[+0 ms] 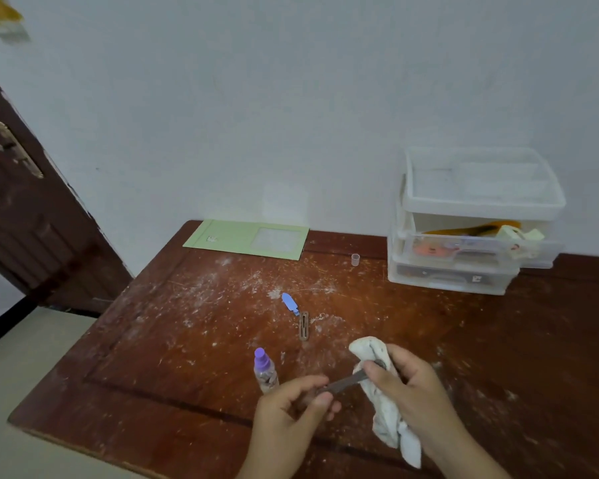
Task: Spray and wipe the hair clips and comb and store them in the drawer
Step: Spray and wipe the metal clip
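Pinching one end of a thin clip (343,381), the left hand (293,406) steadies it so the right hand (407,385) can rub it, fingers wrapped round a cloth (384,402). Two more clips (296,314) wait at twelve o'clock.

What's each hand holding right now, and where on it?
The left hand pinches a slim dark hair clip at its near end. The right hand grips a white cloth around its middle, wrapping the clip's far end.

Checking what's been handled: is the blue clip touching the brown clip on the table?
Cannot tell. In the head view the blue clip ends right at the brown clip; no clear gap or contact.
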`<state>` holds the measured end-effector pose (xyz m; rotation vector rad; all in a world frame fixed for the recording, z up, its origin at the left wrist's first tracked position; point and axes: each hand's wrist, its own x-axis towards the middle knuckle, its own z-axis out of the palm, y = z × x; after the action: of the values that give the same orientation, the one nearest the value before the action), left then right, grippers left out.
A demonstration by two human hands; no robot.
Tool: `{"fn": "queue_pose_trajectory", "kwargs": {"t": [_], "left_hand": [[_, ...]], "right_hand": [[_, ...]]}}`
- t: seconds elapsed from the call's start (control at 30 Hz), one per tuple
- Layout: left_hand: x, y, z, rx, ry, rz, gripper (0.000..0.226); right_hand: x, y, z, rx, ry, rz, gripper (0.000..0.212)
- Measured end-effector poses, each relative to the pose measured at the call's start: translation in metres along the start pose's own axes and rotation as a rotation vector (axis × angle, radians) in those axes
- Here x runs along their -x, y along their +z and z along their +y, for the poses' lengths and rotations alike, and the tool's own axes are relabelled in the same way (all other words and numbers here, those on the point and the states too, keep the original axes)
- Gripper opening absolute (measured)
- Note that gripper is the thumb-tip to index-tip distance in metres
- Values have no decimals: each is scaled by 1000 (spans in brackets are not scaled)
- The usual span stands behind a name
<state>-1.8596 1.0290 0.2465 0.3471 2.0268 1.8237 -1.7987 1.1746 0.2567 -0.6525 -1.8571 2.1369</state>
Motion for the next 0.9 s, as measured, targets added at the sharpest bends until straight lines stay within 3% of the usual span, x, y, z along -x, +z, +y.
{"fn": "queue_pose_trajectory", "kwargs": {"t": [0.07, 0.13, 0.2, 0.3, 0.5, 0.63, 0.77, 0.83, 0.9], "left_hand": [[-1, 2, 0, 36, -38, 56, 28], [-5, 2, 0, 100, -90, 101, 25], [-9, 2, 2, 140, -128, 92, 25], [-9, 4, 10, 146, -85, 46, 24], [-9, 2, 15, 103, 25, 48, 28], [-14, 2, 7, 77, -20, 19, 25], [-17, -6, -6, 95, -109, 60, 24], [-19, -8, -7, 77, -110, 88, 24], [-20, -8, -5, 63, -89, 82, 24]], "right_hand": [[-2, -4, 1, 21, -81, 182, 13], [-3, -7, 2, 222, -286, 298, 22], [-2, -5, 4, 556, -564, 253, 39], [-8, 0, 20, 1009, -828, 125, 21], [-16, 5, 19, 980, -910, 102, 9], [-25, 0, 29, 1065, -853, 127, 16], [-36, -15, 36, 1103, -597, 178, 6], [-37, -24, 27, 911, -443, 221, 15], [-32, -24, 13, 585, -200, 99, 10]]}}
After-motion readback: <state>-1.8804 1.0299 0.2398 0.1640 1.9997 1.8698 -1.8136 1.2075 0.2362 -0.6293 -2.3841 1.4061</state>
